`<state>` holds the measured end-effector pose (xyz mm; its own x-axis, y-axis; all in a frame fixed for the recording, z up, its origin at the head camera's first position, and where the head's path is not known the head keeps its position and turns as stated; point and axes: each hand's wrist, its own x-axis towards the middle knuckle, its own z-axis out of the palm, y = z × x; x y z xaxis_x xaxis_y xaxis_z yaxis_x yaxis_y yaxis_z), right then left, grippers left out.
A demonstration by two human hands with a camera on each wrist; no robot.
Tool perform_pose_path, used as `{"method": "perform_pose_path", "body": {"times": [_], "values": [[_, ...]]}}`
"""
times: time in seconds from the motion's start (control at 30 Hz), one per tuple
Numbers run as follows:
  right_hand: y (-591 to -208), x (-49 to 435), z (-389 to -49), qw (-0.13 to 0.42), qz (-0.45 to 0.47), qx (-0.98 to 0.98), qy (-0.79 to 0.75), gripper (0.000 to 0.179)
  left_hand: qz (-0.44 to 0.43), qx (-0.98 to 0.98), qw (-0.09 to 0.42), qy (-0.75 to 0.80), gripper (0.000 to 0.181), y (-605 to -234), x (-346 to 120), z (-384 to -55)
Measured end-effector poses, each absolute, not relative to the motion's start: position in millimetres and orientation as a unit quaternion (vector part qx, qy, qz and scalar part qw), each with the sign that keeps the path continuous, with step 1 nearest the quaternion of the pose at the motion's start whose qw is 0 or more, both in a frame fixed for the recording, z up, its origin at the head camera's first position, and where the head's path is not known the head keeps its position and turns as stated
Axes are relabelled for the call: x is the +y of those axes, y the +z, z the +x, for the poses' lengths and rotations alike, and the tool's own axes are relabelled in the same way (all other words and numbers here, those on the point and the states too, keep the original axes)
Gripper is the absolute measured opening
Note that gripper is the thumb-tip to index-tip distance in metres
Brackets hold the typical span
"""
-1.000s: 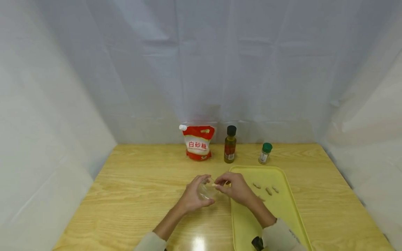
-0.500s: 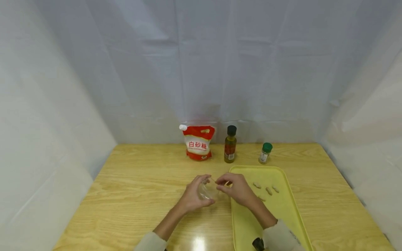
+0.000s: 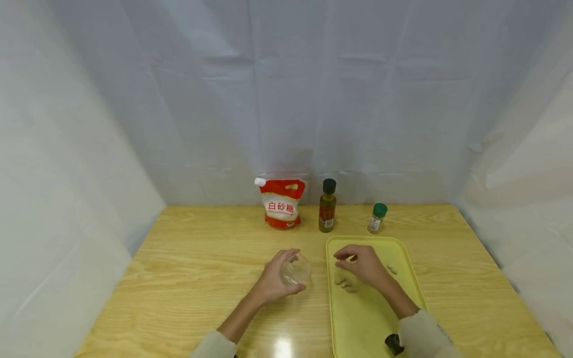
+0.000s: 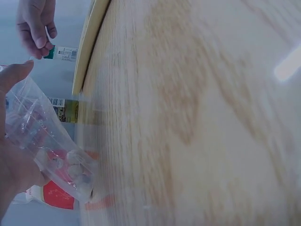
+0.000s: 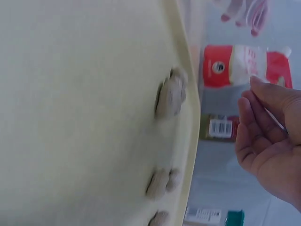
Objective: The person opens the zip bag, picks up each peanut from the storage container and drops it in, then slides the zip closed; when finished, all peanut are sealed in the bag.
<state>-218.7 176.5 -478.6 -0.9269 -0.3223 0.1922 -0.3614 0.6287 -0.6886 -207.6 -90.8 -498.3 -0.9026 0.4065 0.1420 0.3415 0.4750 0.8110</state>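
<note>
My left hand (image 3: 274, 278) holds a clear plastic bag (image 3: 299, 271) above the wooden table, thumb and fingers spread around its mouth. Inside the bag, the left wrist view shows pale peanuts (image 4: 76, 167) gathered at the bottom. Over the left part of the yellow tray (image 3: 358, 328) is my right hand (image 3: 367, 264), fingers loosely bent and nothing visible between thumb and fingertips. Unshelled peanuts (image 5: 170, 94) lie on the tray beneath it, a few near the left rim and one peanut (image 3: 392, 269) farther right. The right hand and forearm cover part of the tray.
Along the back of the table stand a red and white sugar pouch (image 3: 282, 206), a dark-capped bottle (image 3: 327, 214) and a small green-capped jar (image 3: 376, 220). The tray's raised rim runs between the two hands. White sheeting (image 3: 286, 99) encloses the table's back and sides.
The peanut pinched by my right hand at the bag's mouth is no longer in its fingers. That hand has moved right, over the tray. The left hand stays put with the bag.
</note>
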Motion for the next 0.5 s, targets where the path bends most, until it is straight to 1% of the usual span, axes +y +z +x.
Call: {"method": "perform_pose_path", "body": {"times": [0.17, 0.3, 0.5], "values": [[-481, 200, -227, 0.013, 0.152, -0.912, 0.382, 0.019, 0.217, 0.857, 0.038, 0.467, 0.082, -498, -91, -208], [-483, 216, -231, 0.011, 0.139, -0.915, 0.378, 0.018, 0.217, 0.855, 0.039, 0.468, 0.083, -499, -92, -207], [-489, 229, -236, 0.004, 0.121, -0.923, 0.365, 0.015, 0.219, 0.854, 0.039, 0.47, 0.083, -499, -93, -207]]}}
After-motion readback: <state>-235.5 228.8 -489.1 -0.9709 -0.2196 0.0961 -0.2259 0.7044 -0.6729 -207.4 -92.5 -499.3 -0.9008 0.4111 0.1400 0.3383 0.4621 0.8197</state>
